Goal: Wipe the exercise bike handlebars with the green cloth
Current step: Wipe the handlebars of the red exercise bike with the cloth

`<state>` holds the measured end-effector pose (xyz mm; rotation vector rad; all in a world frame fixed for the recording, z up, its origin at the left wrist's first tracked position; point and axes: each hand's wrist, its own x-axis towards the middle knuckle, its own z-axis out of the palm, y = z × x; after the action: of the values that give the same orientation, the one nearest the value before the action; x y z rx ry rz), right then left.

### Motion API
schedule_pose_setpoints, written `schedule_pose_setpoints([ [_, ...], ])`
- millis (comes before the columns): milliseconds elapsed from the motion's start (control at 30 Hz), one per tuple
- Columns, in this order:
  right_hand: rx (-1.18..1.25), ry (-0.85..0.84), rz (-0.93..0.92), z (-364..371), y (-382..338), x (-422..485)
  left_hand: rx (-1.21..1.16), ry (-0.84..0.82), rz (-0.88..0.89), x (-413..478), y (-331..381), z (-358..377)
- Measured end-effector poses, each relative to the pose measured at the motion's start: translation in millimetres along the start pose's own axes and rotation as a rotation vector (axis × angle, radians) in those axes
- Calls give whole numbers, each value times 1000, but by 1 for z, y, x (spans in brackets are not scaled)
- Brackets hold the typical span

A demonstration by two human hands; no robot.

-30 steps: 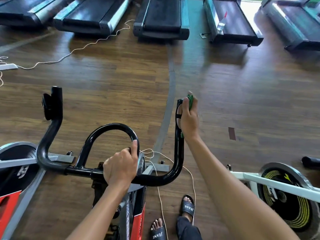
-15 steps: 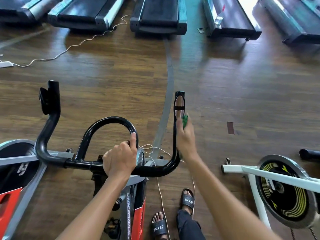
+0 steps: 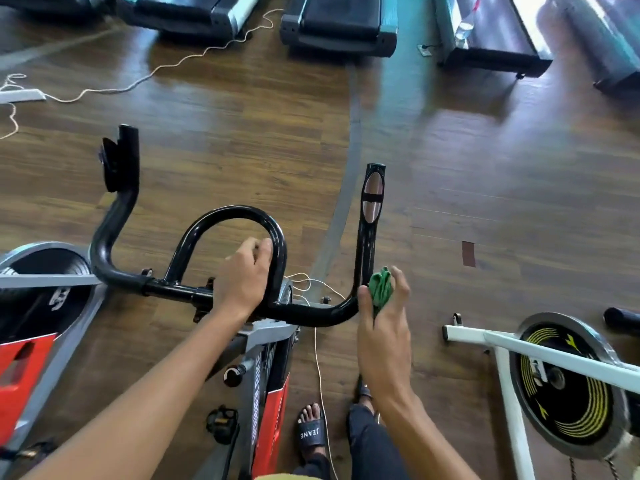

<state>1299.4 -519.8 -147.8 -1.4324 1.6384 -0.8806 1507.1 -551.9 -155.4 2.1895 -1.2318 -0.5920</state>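
We look down at the black handlebars (image 3: 311, 311) of a red and grey bike (image 3: 277, 410). Our left hand (image 3: 242, 282) grips the right side of the round loop (image 3: 228, 214) in the middle of the bars, with the fingers curled over the tube. Our right hand (image 3: 384, 341) holds the green cloth (image 3: 380, 289), bunched up between the thumb and the fingers. The cloth is low on the right horn (image 3: 367, 247), just where the bar bends up (we cannot tell if it really touches the bar or is only just beside it). Higher on that horn are two shiny oval plates (image 3: 372, 199).

There is writing to read. The black sandal (image 3: 311, 436) on one foot says JEANE in white letters. White letters also run down the bike's frame. They look like SPINNER BIKE, but they are blurry, so we are not sure.

To the right stands a white bike (image 3: 498, 342) with a black wheel (image 3: 571, 417) that has yellow rings. A white cord (image 3: 318, 362) lies on the wood floor (image 3: 485, 168) under the bars. Far off, a row of treadmills (image 3: 339, 29) lines the top edge.
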Motion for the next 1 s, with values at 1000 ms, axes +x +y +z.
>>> schedule_pose_setpoints([
  [1000,-825,-903,-1561,-14,7,88,298,-69,119,-5,-62,-44],
])
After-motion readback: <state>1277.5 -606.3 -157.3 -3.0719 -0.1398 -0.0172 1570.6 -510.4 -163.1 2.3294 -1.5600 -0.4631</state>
